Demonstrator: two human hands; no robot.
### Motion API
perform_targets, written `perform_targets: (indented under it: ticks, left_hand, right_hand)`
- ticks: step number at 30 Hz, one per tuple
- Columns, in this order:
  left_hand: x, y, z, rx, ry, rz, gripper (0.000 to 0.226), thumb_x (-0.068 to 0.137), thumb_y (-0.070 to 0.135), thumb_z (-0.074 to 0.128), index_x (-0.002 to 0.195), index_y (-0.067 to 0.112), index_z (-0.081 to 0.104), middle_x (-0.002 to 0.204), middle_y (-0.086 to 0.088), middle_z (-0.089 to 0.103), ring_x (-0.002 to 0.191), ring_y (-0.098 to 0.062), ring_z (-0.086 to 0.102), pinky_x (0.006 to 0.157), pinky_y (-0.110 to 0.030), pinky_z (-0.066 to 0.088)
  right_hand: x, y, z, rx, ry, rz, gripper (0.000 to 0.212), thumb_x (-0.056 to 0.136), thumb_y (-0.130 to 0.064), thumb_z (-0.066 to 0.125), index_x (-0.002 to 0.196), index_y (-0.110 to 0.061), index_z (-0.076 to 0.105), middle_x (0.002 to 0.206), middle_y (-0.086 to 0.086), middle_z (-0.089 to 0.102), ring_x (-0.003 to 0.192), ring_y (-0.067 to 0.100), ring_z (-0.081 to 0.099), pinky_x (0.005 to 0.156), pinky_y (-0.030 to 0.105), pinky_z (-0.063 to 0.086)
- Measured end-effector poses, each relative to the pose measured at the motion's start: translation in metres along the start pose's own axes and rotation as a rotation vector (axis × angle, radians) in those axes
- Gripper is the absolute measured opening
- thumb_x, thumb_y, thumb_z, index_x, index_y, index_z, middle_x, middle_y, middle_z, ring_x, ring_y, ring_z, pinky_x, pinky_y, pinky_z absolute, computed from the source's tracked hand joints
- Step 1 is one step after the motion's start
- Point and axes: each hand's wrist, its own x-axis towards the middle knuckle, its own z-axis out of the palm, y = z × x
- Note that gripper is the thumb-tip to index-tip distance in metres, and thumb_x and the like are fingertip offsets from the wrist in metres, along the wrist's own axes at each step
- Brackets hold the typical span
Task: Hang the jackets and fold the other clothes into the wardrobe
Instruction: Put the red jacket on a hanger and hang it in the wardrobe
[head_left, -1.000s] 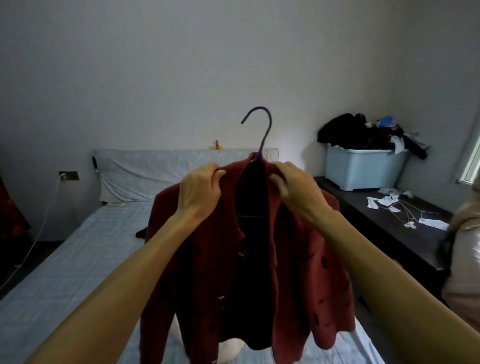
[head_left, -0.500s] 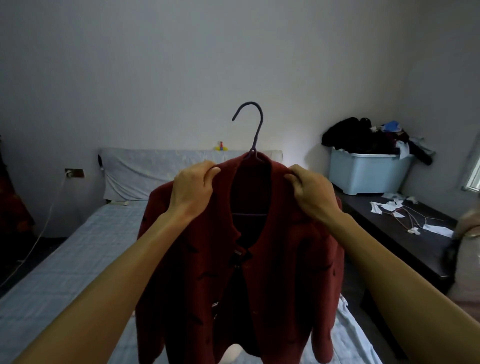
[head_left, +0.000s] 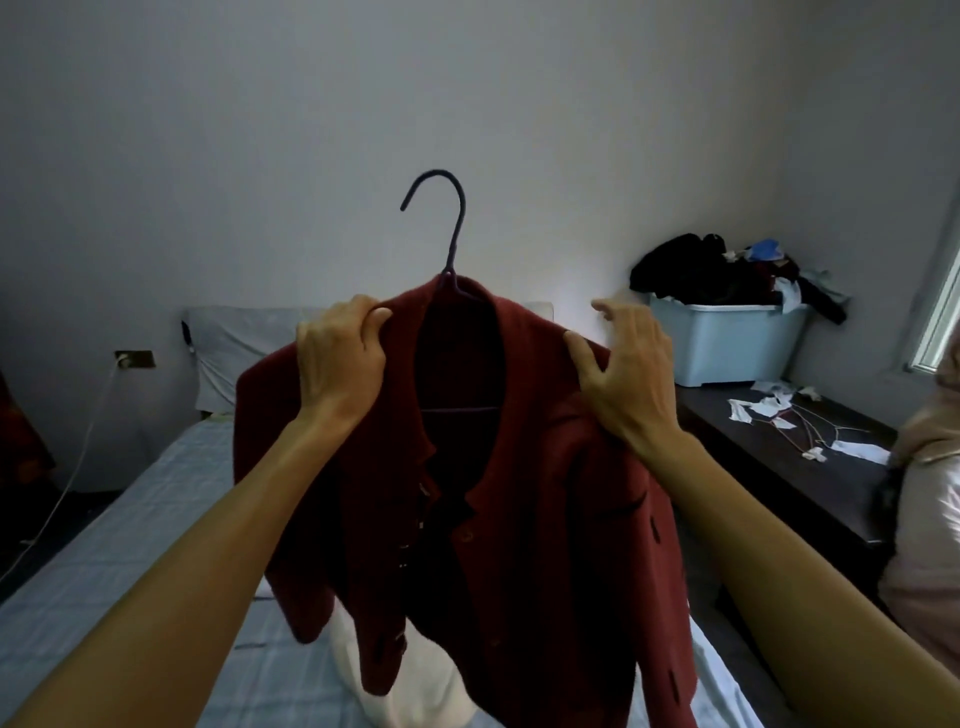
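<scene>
While the left hand (head_left: 337, 358) pinches the collar of the red jacket (head_left: 519, 493), the right hand (head_left: 628, 369) touches its right shoulder, fingers spread. The jacket hangs over the bed (head_left: 130, 519), with the hanger hook (head_left: 452, 228) upright between both hands, nearer the left.

The left hand (head_left: 340, 364), at 9 o'clock, pinches the dark red jacket (head_left: 545, 493); the right hand (head_left: 628, 374), at 3 o'clock, spreads its fingers.
</scene>
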Motion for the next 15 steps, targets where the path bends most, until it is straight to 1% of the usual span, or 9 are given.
perform_targets:
  ticks: [2,4,5,6,7,9,11,13,15]
  left_hand:
    - [-0.006,-0.004,0.004,0.022,0.000,-0.029,0.022,0.095,0.023,0.052,0.088,0.005,0.063,0.075,-0.013,0.064,0.066,-0.030,0.056,0.072,-0.040,0.041]
    - [-0.010,-0.008,0.005,0.030,0.006,-0.068,0.022,0.094,0.022,0.052,0.087,0.005,0.063,0.077,-0.015,0.065,0.069,-0.033,0.058,0.072,-0.043,0.044]
    - [-0.012,-0.010,0.005,0.033,0.010,-0.087,0.023,0.094,0.022,0.052,0.086,0.004,0.063,0.077,-0.016,0.065,0.069,-0.034,0.058,0.072,-0.044,0.044]
    - [-0.014,-0.010,0.005,0.036,0.012,-0.103,0.023,0.094,0.022,0.052,0.085,0.004,0.063,0.077,-0.017,0.065,0.069,-0.035,0.058,0.072,-0.044,0.044]
    - [-0.014,-0.009,0.005,0.040,0.011,-0.114,0.023,0.094,0.021,0.053,0.085,0.003,0.063,0.076,-0.018,0.065,0.069,-0.036,0.058,0.072,-0.045,0.043]
    - [-0.015,-0.004,0.005,0.056,0.005,-0.118,0.022,0.094,0.019,0.053,0.085,0.002,0.063,0.076,-0.020,0.064,0.070,-0.039,0.057,0.072,-0.045,0.042]
    - [-0.016,-0.002,0.005,0.085,-0.006,-0.085,0.021,0.093,0.019,0.054,0.084,0.002,0.063,0.073,-0.020,0.063,0.068,-0.039,0.057,0.070,-0.044,0.041]
    - [-0.018,-0.009,0.004,0.089,-0.033,-0.021,0.021,0.094,0.019,0.054,0.084,0.003,0.063,0.070,-0.018,0.062,0.064,-0.036,0.057,0.069,-0.044,0.042]
    - [-0.019,-0.023,0.001,0.037,-0.074,0.024,0.022,0.095,0.022,0.052,0.087,0.004,0.064,0.070,-0.015,0.063,0.063,-0.034,0.057,0.069,-0.045,0.046]
  right_hand:
    - [-0.019,0.006,0.003,-0.004,0.017,0.097,0.051,0.085,-0.049,0.054,0.122,-0.015,0.047,0.117,0.005,0.051,0.108,0.021,0.049,0.097,0.037,0.038]
    - [-0.040,0.015,0.007,0.019,-0.017,0.238,0.055,0.083,-0.046,0.062,0.124,-0.014,0.043,0.119,0.007,0.049,0.107,0.022,0.051,0.094,0.042,0.043]
    - [-0.051,0.019,0.008,0.054,-0.040,0.324,0.057,0.082,-0.045,0.064,0.125,-0.014,0.043,0.120,0.007,0.049,0.105,0.022,0.052,0.091,0.041,0.044]
    - [-0.060,0.023,0.011,0.091,-0.063,0.410,0.056,0.082,-0.046,0.065,0.124,-0.016,0.044,0.119,0.006,0.052,0.102,0.022,0.055,0.087,0.038,0.045]
    - [-0.068,0.028,0.014,0.109,-0.083,0.474,0.052,0.083,-0.048,0.064,0.122,-0.018,0.047,0.115,0.004,0.057,0.098,0.021,0.058,0.082,0.035,0.046]
    - [-0.079,0.034,0.022,0.062,-0.103,0.501,0.036,0.086,-0.046,0.060,0.113,-0.022,0.058,0.101,0.003,0.067,0.091,0.025,0.064,0.077,0.034,0.047]
    - [-0.079,0.033,0.023,0.038,-0.076,0.501,0.023,0.090,-0.039,0.056,0.105,-0.023,0.065,0.094,0.004,0.071,0.089,0.030,0.065,0.074,0.034,0.047]
    - [-0.069,0.031,0.018,0.067,-0.006,0.544,0.019,0.093,-0.033,0.054,0.102,-0.023,0.068,0.095,0.007,0.071,0.091,0.032,0.063,0.071,0.030,0.040]
    - [-0.056,0.033,0.009,0.091,0.075,0.562,0.019,0.094,-0.028,0.053,0.102,-0.021,0.068,0.099,0.007,0.070,0.093,0.030,0.061,0.070,0.027,0.034]
